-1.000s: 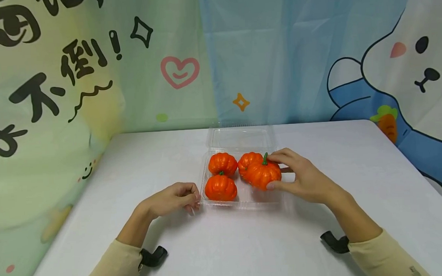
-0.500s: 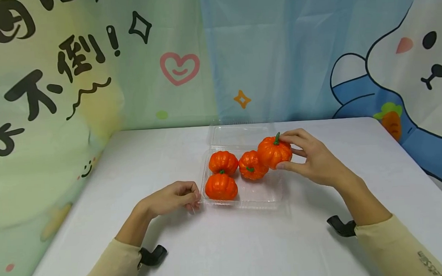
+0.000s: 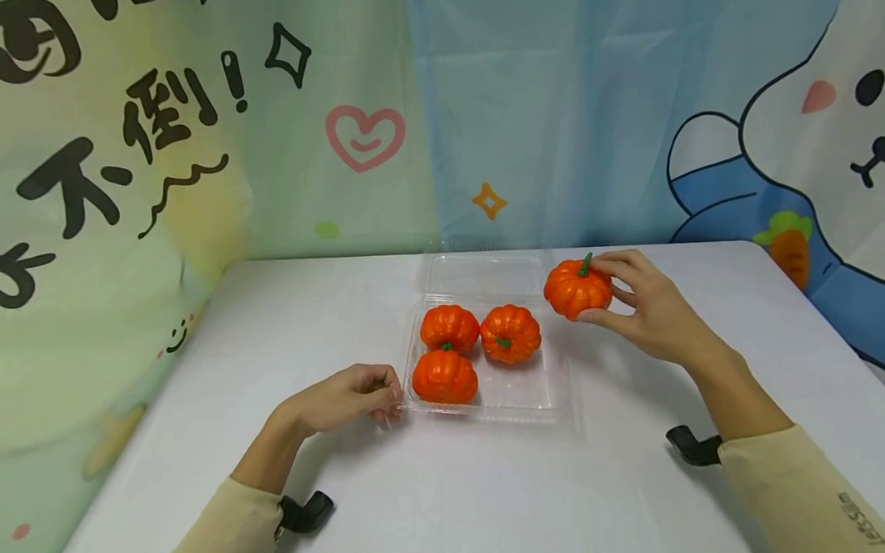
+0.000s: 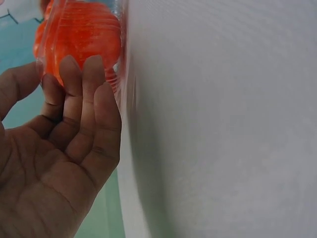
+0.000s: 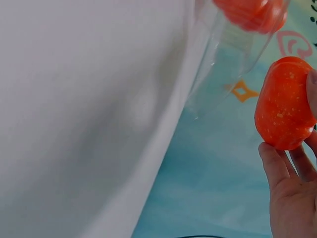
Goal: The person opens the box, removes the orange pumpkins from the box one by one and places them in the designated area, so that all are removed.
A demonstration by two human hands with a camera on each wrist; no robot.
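Note:
My right hand point(image 3: 653, 314) holds a small orange toy pumpkin point(image 3: 574, 290) with a green stem, thumb low and fingers near the top, off the box's back right corner. In the right wrist view the pumpkin point(image 5: 285, 106) shows clear of the table. My left hand point(image 3: 347, 398) pinches the front left corner of a clear plastic clamshell box point(image 3: 524, 397). Its thumb and fingertips meet the box's rim in the left wrist view. Inside sit three more pumpkins: one at back left point(image 3: 448, 328), one at front left point(image 3: 444, 377), one at back centre point(image 3: 511, 335).
The clear lid point(image 3: 487, 274) lies folded back behind the box, near the far edge of the white table point(image 3: 500, 507). A printed cloth backdrop point(image 3: 509, 114) hangs right behind the table. Each wrist wears a black camera mount point(image 3: 307, 512).
My right hand has lifted the pumpkin from over the box and carried it right and back, uncovering the back centre pumpkin. My left hand has stayed at the box's corner.

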